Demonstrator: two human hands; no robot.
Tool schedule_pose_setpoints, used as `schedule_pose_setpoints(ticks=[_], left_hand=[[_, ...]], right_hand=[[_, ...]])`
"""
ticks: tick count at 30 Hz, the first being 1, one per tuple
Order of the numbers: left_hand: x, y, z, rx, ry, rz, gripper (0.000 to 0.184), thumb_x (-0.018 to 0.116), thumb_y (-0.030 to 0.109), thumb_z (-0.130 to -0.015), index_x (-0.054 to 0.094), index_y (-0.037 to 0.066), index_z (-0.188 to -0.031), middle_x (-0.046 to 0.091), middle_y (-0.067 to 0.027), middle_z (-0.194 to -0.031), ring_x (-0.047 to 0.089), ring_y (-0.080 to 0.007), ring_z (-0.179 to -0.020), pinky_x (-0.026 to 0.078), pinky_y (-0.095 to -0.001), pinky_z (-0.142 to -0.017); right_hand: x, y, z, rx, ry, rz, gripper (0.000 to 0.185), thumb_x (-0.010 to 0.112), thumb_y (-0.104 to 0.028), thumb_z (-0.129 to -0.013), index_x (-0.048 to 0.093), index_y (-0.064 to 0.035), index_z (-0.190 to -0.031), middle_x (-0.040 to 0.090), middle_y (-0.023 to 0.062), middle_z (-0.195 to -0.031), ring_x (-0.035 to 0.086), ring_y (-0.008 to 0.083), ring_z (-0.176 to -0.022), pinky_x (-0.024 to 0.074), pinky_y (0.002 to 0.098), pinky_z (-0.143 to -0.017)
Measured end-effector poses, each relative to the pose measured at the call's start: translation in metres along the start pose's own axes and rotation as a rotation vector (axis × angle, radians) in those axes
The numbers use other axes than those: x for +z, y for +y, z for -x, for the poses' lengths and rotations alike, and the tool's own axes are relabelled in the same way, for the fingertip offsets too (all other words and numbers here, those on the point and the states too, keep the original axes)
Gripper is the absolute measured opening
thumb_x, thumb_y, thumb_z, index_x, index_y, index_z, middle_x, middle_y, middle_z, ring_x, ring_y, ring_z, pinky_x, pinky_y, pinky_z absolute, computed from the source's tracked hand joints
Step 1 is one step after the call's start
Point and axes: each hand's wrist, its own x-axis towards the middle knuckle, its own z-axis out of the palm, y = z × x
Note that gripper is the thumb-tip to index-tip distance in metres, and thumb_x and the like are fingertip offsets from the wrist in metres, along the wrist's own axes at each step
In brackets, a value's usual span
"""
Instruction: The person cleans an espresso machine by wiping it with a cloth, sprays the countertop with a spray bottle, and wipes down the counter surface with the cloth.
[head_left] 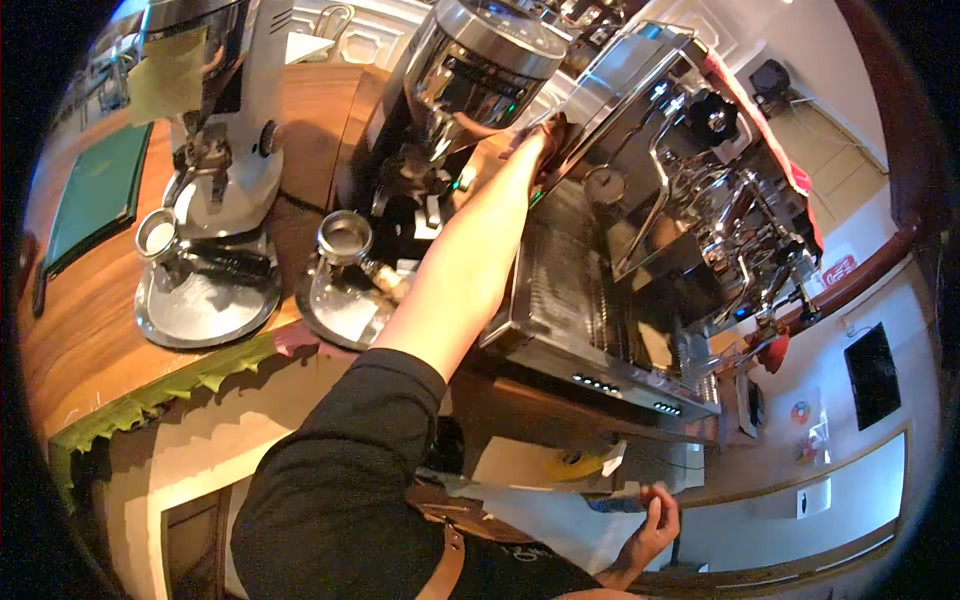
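My left arm, in a black sleeve, stretches up between the coffee grinder (480, 60) and the espresso machine (590, 270). At its end my left hand (540, 145) is by the machine's upper side edge; its fingers are dark and partly hidden, so their grip does not show. Low in the view, in front of my apron (452, 560), my right hand (650, 530) hangs in the air with its fingers loosely bent and apart, nothing visible in it. A portafilter (345, 238) rests near the grinder's base, left of my forearm.
A second grinder (225, 150) stands on the wooden counter (75, 350), with another portafilter (158, 235) on its metal tray (205, 305). A green folder (100, 195) lies at the left. Under the machine, a shelf holds a yellow item (575, 463).
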Motion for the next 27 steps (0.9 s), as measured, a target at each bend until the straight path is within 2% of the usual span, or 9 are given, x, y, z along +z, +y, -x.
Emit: schedule_pose_setpoints(ticks=[9, 13, 15, 16, 20, 22, 23, 24, 27], left_hand=[[-0.006, -0.009, 0.201, -0.55, 0.104, -0.21, 0.068, 0.04, 0.068, -0.096, 0.06, 0.016, -0.136, 0.064, -0.007, -0.125, 0.06, -0.0232, -0.112, 0.049, -0.0418, -0.091], [-0.023, -0.029, 0.268, -0.023, -0.058, -0.134, 0.042, 0.046, 0.037, -0.098, 0.056, 0.017, -0.133, 0.053, -0.0028, -0.101, 0.052, -0.0166, -0.088, 0.045, -0.0364, -0.074], [-0.032, -0.032, 0.311, 0.304, -0.18, -0.01, 0.033, 0.048, 0.021, -0.099, 0.054, 0.017, -0.131, 0.047, -0.0007, -0.088, 0.048, -0.0134, -0.076, 0.043, -0.0337, -0.066], [-0.036, -0.033, 0.332, 0.384, -0.201, -0.013, 0.031, 0.05, 0.014, -0.099, 0.053, 0.017, -0.13, 0.044, 0.0004, -0.082, 0.046, -0.0117, -0.07, 0.043, -0.0323, -0.062], [-0.043, -0.072, 0.373, 0.517, -0.064, -0.323, 0.042, 0.046, 0.008, -0.096, 0.048, 0.008, -0.138, 0.053, -0.0153, -0.127, 0.053, -0.0285, -0.116, 0.045, -0.0344, -0.095], [-0.033, -0.051, 0.46, 0.516, -0.009, -0.392, 0.056, 0.05, 0.014, -0.094, 0.038, 0.007, -0.149, 0.046, -0.0173, -0.14, 0.048, -0.0307, -0.128, 0.039, -0.0359, -0.107], [-0.023, -0.054, 0.481, 0.306, 0.068, -0.174, 0.064, 0.052, 0.019, -0.093, 0.032, 0.007, -0.153, 0.043, -0.0177, -0.144, 0.046, -0.0322, -0.132, 0.036, -0.0375, -0.111], [-0.01, -0.049, 0.489, 0.307, 0.067, -0.188, 0.064, 0.052, 0.019, -0.093, 0.032, 0.007, -0.153, 0.043, -0.0177, -0.144, 0.046, -0.0322, -0.132, 0.036, -0.0375, -0.111], [0.038, -0.031, 0.5, 0.469, 0.371, -0.243, 0.086, 0.059, 0.04, -0.095, 0.015, -0.002, -0.155, 0.043, -0.0215, -0.141, 0.045, -0.0326, -0.132, 0.032, -0.042, -0.116]], right_hand=[[0.062, 0.012, -0.041, -0.104, -0.364, -0.151, 0.018, 0.059, -0.004, -0.097, 0.069, 0.0041, -0.109, 0.07, 0.0125, -0.101, 0.068, 0.0204, -0.093, 0.0541, 0.0327, -0.087], [0.077, 0.001, -0.042, -0.129, -0.444, -0.263, 0.018, 0.056, 0.0, -0.096, 0.068, 0.0055, -0.109, 0.07, 0.0137, -0.099, 0.068, 0.0207, -0.093, 0.0551, 0.0334, -0.086], [0.081, -0.004, -0.042, -0.117, -0.461, -0.282, 0.018, 0.056, 0.001, -0.096, 0.068, 0.0056, -0.109, 0.07, 0.0138, -0.099, 0.068, 0.0206, -0.092, 0.0551, 0.0335, -0.086], [0.08, -0.006, -0.042, -0.123, -0.499, -0.293, 0.018, 0.056, 0.001, -0.096, 0.068, 0.0058, -0.109, 0.07, 0.0139, -0.099, 0.068, 0.0205, -0.092, 0.0551, 0.0336, -0.086], [0.073, -0.007, -0.046, -0.098, -0.559, -0.332, 0.018, 0.056, 0.001, -0.095, 0.069, 0.0059, -0.107, 0.071, 0.0144, -0.098, 0.068, 0.0203, -0.092, 0.0543, 0.0336, -0.087], [0.067, -0.002, -0.05, -0.087, -0.573, -0.342, 0.018, 0.056, 0.001, -0.095, 0.069, 0.0059, -0.107, 0.071, 0.0143, -0.098, 0.068, 0.0202, -0.092, 0.0541, 0.0334, -0.087], [0.065, 0.002, -0.053, -0.09, -0.593, -0.353, 0.018, 0.056, 0.001, -0.095, 0.069, 0.0059, -0.107, 0.071, 0.0142, -0.098, 0.068, 0.02, -0.092, 0.0539, 0.0333, -0.087], [0.061, 0.006, -0.055, -0.088, -0.605, -0.374, 0.018, 0.057, 0.0, -0.095, 0.069, 0.0057, -0.107, 0.071, 0.0135, -0.098, 0.068, 0.0197, -0.092, 0.0537, 0.0329, -0.086], [0.04, 0.028, -0.064, -0.108, -0.64, -0.427, 0.017, 0.057, -0.001, -0.095, 0.069, 0.0054, -0.106, 0.071, 0.013, -0.099, 0.068, 0.0191, -0.091, 0.0533, 0.0325, -0.086]])
